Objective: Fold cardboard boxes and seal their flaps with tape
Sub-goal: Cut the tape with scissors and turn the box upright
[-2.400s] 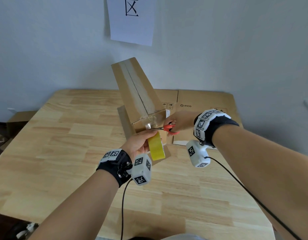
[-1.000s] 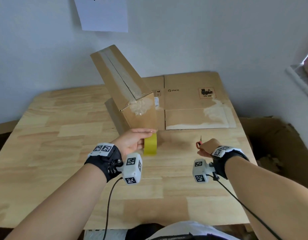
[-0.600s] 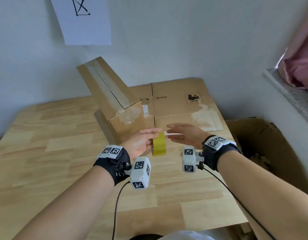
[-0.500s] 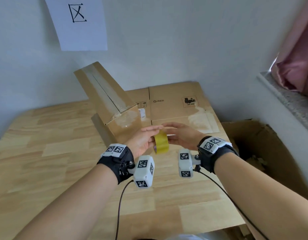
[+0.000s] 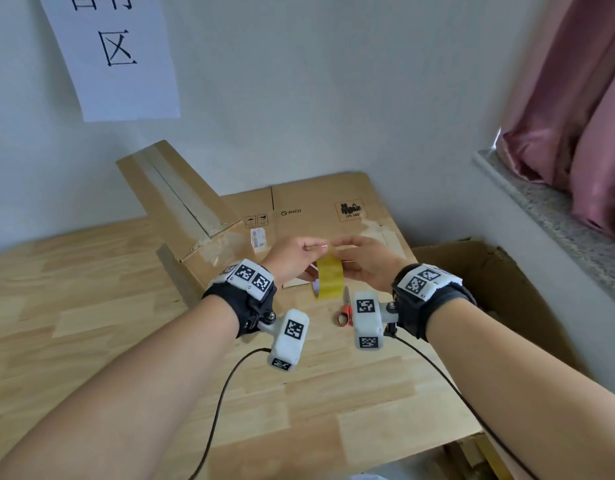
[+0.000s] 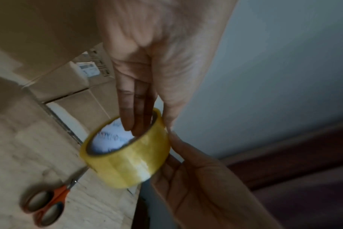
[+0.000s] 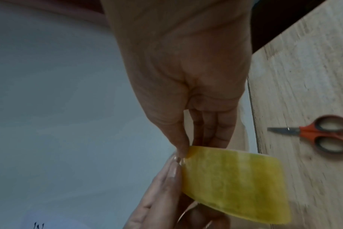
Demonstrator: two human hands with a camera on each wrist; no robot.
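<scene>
The yellow tape roll [image 5: 328,278] is held above the table between both hands. My left hand [image 5: 307,252] grips it with fingers [image 6: 134,108] through the core and the thumb on the outer face. My right hand [image 5: 339,247] pinches the top rim of the tape roll [image 7: 235,182] between thumb and fingers [image 7: 211,133]. The tape roll [image 6: 127,155] shows a white core. A taped, folded cardboard box [image 5: 181,202] leans tilted at the back left. Red-handled scissors [image 5: 345,308] lie on the table under my right wrist.
Flattened cardboard [image 5: 326,202] printed PICO lies against the wall behind the hands. An open cardboard box [image 5: 500,282] stands off the table's right edge. A stone sill [image 5: 548,216] and pink curtain are on the right. The wooden table [image 5: 91,306] stretches left and toward me.
My right hand has set the scissors on the table and come over to the tape roll, which both hands now hold higher up. The view has swung right.
</scene>
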